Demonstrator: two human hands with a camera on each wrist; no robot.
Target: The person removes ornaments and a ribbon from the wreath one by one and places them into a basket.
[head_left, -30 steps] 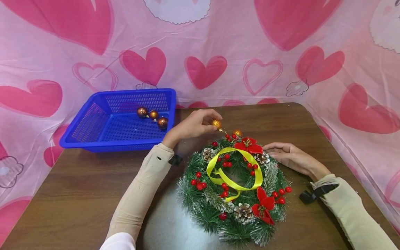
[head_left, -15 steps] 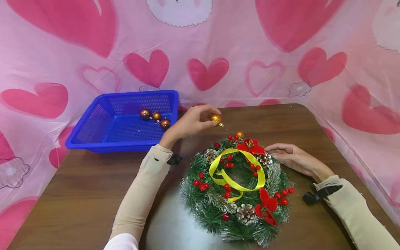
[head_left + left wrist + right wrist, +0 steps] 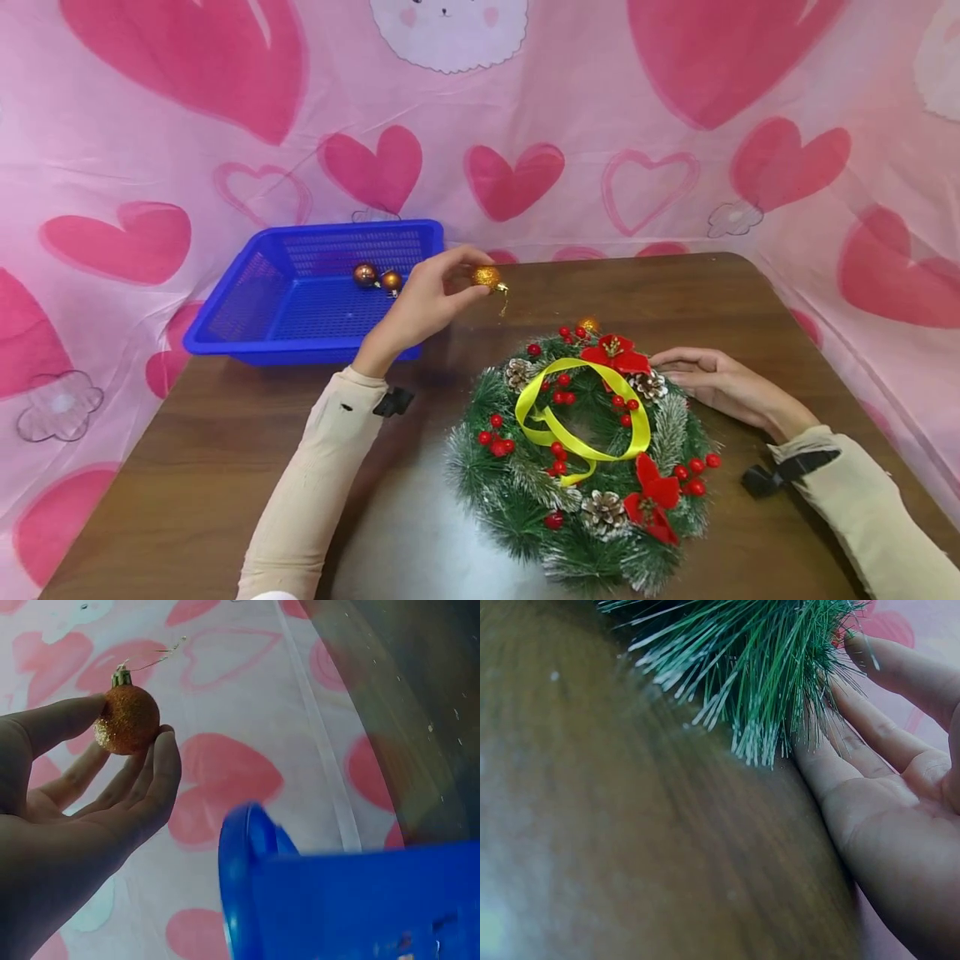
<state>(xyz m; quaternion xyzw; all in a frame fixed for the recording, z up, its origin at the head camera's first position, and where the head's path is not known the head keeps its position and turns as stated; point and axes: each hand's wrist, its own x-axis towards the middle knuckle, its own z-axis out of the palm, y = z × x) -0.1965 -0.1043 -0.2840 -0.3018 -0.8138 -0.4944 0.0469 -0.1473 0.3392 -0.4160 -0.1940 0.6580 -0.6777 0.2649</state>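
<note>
Gold glitter bauble (image 3: 486,276) pinched in left-hand fingers (image 3: 450,279); two baubles (image 3: 377,277) in one blue basket (image 3: 225,321); right-hand fingers (image 3: 686,365) flat, relaxed.

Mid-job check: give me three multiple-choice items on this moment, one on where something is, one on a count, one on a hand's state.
1. Where is the gold glitter ball?
A. inside the basket
B. pinched in the left hand, above the table
C. lying on the wreath

2. How many balls show in the blue basket?
A. two
B. five
C. none

3. How does the right hand lie?
A. clenched in a fist
B. gripping the yellow ribbon
C. fingers straight, flat on the table at the wreath's edge

Answers:
1 B, the left hand pinches it between thumb and fingers.
2 A, two coppery balls show by the far wall.
3 C, the right wrist view shows straight fingers against the wreath needles.
</note>
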